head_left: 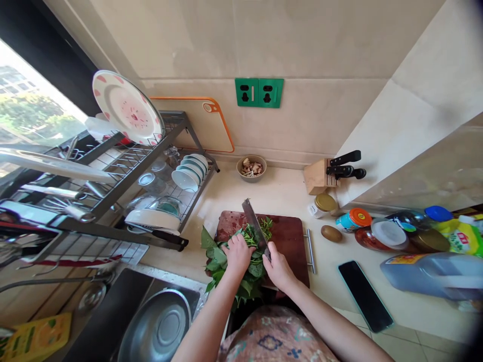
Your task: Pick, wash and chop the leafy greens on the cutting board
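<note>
A dark red-brown cutting board [287, 241] with a metal side handle lies on the counter before me. Leafy greens [217, 256] cover its left part and hang over the near edge. My left hand [238, 254] presses on the bunch, fingers curled around the stems. In my right hand [278, 266] is the handle of a kitchen knife [253, 221], its broad blade pointing away and to the left, down among the stems just right of my left fingers. Cut green pieces [266, 227] lie on the board to the blade's right.
At left stand a dish rack [143, 166] and a metal basin [162, 327] in the sink. Behind the board are a bowl of chopped food [251, 168] and a knife block [316, 176]. Jars, a brown oval item [331, 233], a phone [365, 295] and a large bottle [426, 276] lie right.
</note>
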Available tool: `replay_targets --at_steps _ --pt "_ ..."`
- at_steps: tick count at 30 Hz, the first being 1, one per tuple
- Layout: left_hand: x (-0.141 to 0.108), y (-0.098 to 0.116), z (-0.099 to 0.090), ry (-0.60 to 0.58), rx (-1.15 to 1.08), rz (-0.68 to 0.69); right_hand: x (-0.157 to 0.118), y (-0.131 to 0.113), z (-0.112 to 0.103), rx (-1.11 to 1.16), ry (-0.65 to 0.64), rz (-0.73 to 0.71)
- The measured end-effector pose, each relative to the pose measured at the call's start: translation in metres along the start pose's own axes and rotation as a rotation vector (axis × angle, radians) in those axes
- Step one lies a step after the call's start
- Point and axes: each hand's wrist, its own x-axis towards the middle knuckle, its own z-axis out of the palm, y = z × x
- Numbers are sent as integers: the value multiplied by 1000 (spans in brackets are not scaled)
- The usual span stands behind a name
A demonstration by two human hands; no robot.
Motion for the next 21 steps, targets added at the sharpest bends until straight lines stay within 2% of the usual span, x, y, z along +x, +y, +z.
replay_targets --at_steps 6,11,18,21 --pt "-1 -2 3 2 14 15 17 -4 17 -60 -21 50" --pt "-1 -4 6 -8 4 23 24 -6 17 -65 -10 47" --pt "13 -2 2 -51 -46 70 13 3 -11 62 163 24" --pt "19 -3 -3 -102 -71 86 4 11 -27 136 132 86"
